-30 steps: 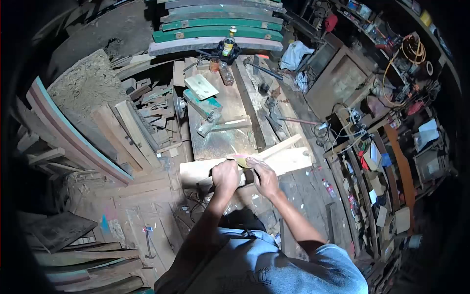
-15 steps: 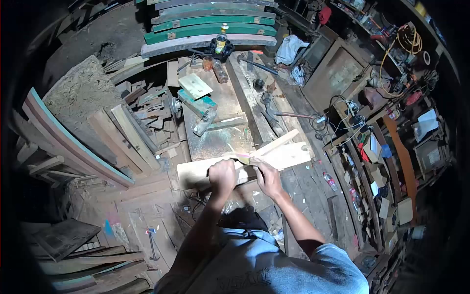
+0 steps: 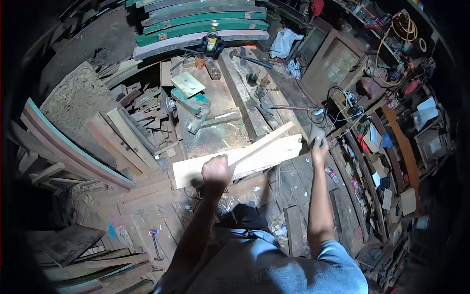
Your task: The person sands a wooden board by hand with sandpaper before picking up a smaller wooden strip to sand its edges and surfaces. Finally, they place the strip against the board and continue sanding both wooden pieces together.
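Observation:
A pale wooden strip (image 3: 267, 142) slants up to the right across a wider pale plank (image 3: 191, 169) on the bench. My left hand (image 3: 217, 170) is closed in a fist at the strip's near end, over the plank. Out past the plank's right end is my right hand (image 3: 320, 148), its fingers curled at a small flat greyish piece (image 3: 317, 133) whose kind I cannot tell. The far end of the strip points toward that hand.
On the bench lie a green-edged power tool (image 3: 192, 101), a small board (image 3: 188, 85), a dark beam (image 3: 237, 93) and a hammer (image 3: 254, 61). Curved green timbers (image 3: 200, 30) are stacked behind. Scrap wood (image 3: 147, 105) fills the left side; cables (image 3: 347, 105) hang at right.
My right hand has moved from beside my left hand out to the right, beyond the plank's end. My left hand stays closed at about the same place.

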Demonstrator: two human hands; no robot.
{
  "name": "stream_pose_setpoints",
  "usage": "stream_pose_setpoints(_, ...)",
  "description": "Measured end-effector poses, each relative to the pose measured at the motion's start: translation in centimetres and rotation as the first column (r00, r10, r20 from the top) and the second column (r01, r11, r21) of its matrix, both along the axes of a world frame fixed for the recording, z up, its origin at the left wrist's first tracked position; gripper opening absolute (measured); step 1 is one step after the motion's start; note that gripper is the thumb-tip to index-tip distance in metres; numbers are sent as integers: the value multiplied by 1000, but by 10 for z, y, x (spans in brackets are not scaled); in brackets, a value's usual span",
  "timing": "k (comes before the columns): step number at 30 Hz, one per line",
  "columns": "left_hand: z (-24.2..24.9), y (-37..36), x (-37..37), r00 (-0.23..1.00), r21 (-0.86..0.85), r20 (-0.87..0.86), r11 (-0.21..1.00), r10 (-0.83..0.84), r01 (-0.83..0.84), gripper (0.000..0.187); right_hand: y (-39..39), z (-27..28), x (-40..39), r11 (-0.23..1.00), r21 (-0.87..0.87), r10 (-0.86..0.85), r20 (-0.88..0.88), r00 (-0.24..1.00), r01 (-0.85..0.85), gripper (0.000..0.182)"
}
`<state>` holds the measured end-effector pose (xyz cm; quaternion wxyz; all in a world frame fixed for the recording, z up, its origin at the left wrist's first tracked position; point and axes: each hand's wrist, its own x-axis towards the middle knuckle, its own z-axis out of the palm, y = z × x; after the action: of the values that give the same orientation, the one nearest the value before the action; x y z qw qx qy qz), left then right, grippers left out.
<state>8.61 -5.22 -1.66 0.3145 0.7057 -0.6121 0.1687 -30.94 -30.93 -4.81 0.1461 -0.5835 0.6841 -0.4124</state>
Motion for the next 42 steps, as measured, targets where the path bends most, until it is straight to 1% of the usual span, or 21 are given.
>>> stream_pose_setpoints(2, 9, 2, 1, 998, -33, 54, 999, -15, 17, 43, 25, -40, -17, 997, -71, 39, 192, 981, -26, 37)
stream_pose_setpoints(3, 0, 3, 0, 996, 10, 84, 1000, 21, -21, 60, 46, -40, -14, 1000, -5, -24, 373, 928, 28, 36)
stream_pose_setpoints(4, 8, 1, -1, 1000, 73, -27, 997, -10, 12, 61, 65, -39, -6, 995, 73, -96, 537, 838, 67, 34)
stream_pose_setpoints(7, 28, 1, -5, 956, 248, -292, 963, -30, 106, 63, 89, -62, -5, 960, 279, -229, 782, 580, 2, 34)
stream_pose_setpoints(10, 54, -1, -15, 966, 432, -252, 900, 63, 54, 64, 90, -78, 5, 954, 283, -177, 794, 582, -95, 36)
stream_pose_setpoints(11, 68, -3, -19, 969, 559, -223, 828, 103, 41, 61, 88, -76, 12, 951, 296, -176, 756, 631, -90, 36)
stream_pose_setpoints(14, 50, -3, -21, 989, 414, -139, 904, -51, 104, 59, 63, -90, 25, 958, 216, -17, 703, 711, -189, 40)
stream_pose_setpoints(15, 49, -4, -23, 986, 466, -155, 876, -57, 124, 59, 66, -56, 38, 956, 205, 48, 594, 803, -209, 50)
stream_pose_setpoints(16, 47, -7, -27, 991, 454, -123, 885, -51, 102, 60, 59, -49, 42, 925, 248, 63, 647, 760, -288, 63)
stream_pose_setpoints(18, 43, -13, -34, 998, 428, -50, 902, -39, 57, 64, 48, -43, 46, 944, 20, 303, 347, 887, -331, 76)
stream_pose_setpoints(20, 48, -22, -52, 996, 509, -68, 861, 54, -12, 68, 44, -1, 51, 924, 6, 380, 68, 923, -381, 80)
stream_pose_setpoints(22, 53, -32, -74, 990, 542, -83, 839, 111, -49, 74, 26, 20, 55, 836, 50, 541, 91, 836, -546, 85)
stream_pose_setpoints(24, 50, -41, -100, 983, 595, -85, 799, 165, -83, 90, 4, 11, 64, 761, -94, 646, 21, 763, -642, 90)
stream_pose_setpoints(26, 62, -52, -129, 962, 660, -26, 727, 270, -186, 102, -7, 31, 72, 684, -108, 715, -102, 692, -722, 87)
stream_pose_setpoints(27, 43, -54, -133, 953, 642, 0, 731, 302, -232, 113, -16, 31, 74, 628, -181, 725, -218, 653, -757, 77)
stream_pose_setpoints(30, 40, -72, -156, 919, 602, -44, 745, 391, -288, 120, -33, 39, 77, 521, -35, 847, -105, 522, -853, 65)
stream_pose_setpoints(31, 39, -78, -163, 914, 625, -30, 721, 405, -299, 124, -39, 37, 77, 485, -51, 874, 43, 484, -873, 59)
stream_pose_setpoints(34, 43, -99, -187, 915, 606, -67, 744, 399, -280, 125, -52, 31, 78, 473, -126, 881, 50, 471, -872, 62)
stream_pose_setpoints(36, 41, -118, -207, 920, 581, -112, 776, 375, -245, 124, -56, 9, 76, 484, -223, 874, 181, 452, -846, 78)
stream_pose_setpoints(39, 41, -139, -221, 912, 595, -86, 755, 400, -275, 124, -59, -16, 71, 513, -107, 818, 363, 447, -852, 80)
stream_pose_setpoints(42, 32, -164, -232, 935, 601, -86, 767, 344, -226, 119, -63, -24, 71, 476, 43, 810, 369, 457, -878, 73)
